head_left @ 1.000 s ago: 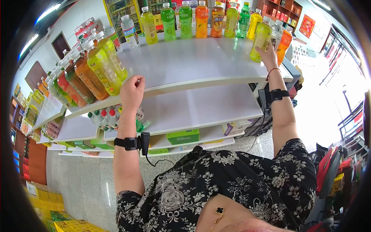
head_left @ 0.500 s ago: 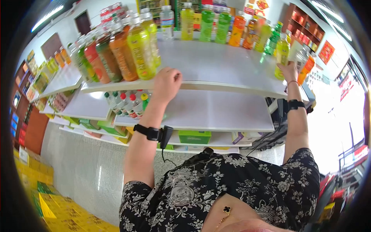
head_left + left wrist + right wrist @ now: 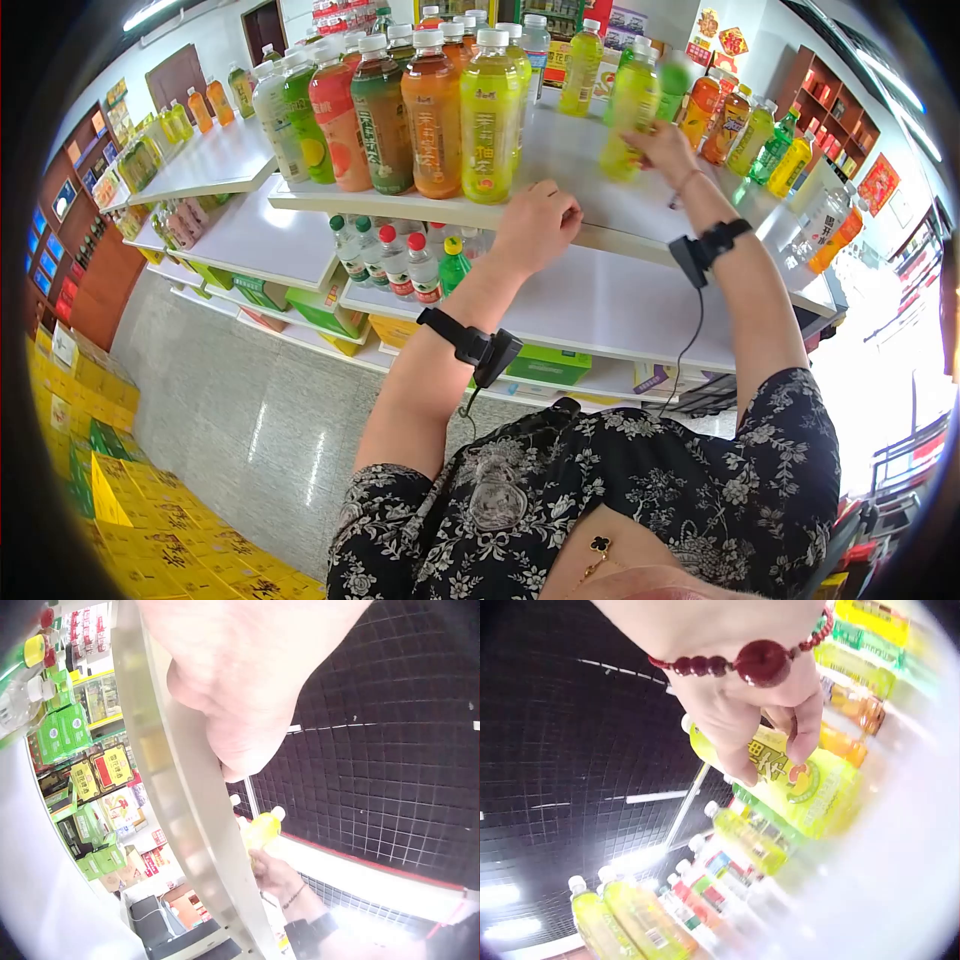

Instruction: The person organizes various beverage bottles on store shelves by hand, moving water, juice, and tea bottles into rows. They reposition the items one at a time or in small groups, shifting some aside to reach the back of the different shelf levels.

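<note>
My right hand grips a yellow-green drink bottle over the white top shelf. In the right wrist view the thumb and fingers pinch this bottle around its upper label, and it leans. My left hand rests at the shelf's front edge, fingers loosely curled, holding nothing. Just left of it stands a front row of drink bottles, with a yellow-green bottle at its right end and an orange-brown one beside that. The left wrist view shows the left hand over the shelf edge.
Along the shelf's back edge stand several bottles, among them an orange one and a dark green one. A clear bottle is at the right end. Small bottles fill part of the lower shelf. Yellow cartons are stacked at lower left.
My right hand has carried the yellow-green bottle leftward from the shelf's right end, beside the clear and orange bottles. The head view has turned left; the left hand stays near the shelf edge.
</note>
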A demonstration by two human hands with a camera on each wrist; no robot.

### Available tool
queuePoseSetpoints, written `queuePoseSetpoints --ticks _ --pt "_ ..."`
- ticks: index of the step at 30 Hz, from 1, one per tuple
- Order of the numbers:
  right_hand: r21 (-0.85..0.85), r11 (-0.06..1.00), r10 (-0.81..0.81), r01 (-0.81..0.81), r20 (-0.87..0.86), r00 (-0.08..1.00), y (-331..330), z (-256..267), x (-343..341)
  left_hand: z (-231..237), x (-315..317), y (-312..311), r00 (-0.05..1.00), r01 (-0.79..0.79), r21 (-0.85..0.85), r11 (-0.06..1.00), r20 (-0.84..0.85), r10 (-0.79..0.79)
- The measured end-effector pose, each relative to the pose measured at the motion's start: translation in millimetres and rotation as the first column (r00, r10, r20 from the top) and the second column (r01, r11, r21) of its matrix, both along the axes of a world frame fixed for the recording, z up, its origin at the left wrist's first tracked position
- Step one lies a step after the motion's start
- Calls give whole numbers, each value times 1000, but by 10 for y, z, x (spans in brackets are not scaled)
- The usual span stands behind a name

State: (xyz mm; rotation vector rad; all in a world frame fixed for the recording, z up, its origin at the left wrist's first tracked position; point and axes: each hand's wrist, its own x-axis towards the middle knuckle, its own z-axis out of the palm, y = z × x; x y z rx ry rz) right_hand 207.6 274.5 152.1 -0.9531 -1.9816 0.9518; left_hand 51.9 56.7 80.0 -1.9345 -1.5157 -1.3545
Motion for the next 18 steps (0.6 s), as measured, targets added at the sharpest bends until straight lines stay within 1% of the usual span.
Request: queuePoseSetpoints --ticks 1,3,4,5,6,7,8,10,11,13,15,18 --pt "-18 1000 24 -25 -45 999 -147 16 -258 3 -23 1 999 32 -14 999 4 -32" --pt "51 997 53 -53 -7 999 -222 -28 -700 -26 -97 27 998 56 -19 998 17 -56" --pt "50 998 50 -49 -8 999 -265 50 -759 30 -23 18 996 79 -17 997 36 -79" --pt "50 993 103 -104 16 995 -284 31 -927 15 -71 14 996 82 -22 996 34 -81" --pt "49 986 156 -158 44 987 -312 24 -1039 12 -101 6 992 108 -75 991 71 -103" --pt "48 986 157 -159 44 987 -337 29 -1100 17 -111 -1 987 134 -125 983 110 -120" --pt "31 988 151 -153 51 987 -362 41 -1151 36 -121 -14 986 133 -127 983 113 -119" --pt "14 988 153 -154 69 986 -403 53 -1239 67 -147 -26 977 185 -184 965 138 -161" --pt "7 990 141 -141 57 988 -432 150 -1127 143 -33 -51 976 184 -177 967 148 -158" --pt "-5 990 138 -138 45 989 -396 134 -1151 96 -56 -19 976 191 -170 967 135 -169" --pt "-62 960 277 -275 32 960 -397 143 -1131 90 -64 -15 976 190 -174 966 140 -167" --pt "-112 951 294 -290 26 955 -444 236 -1071 163 -5 -52 976 189 -180 965 140 -165"
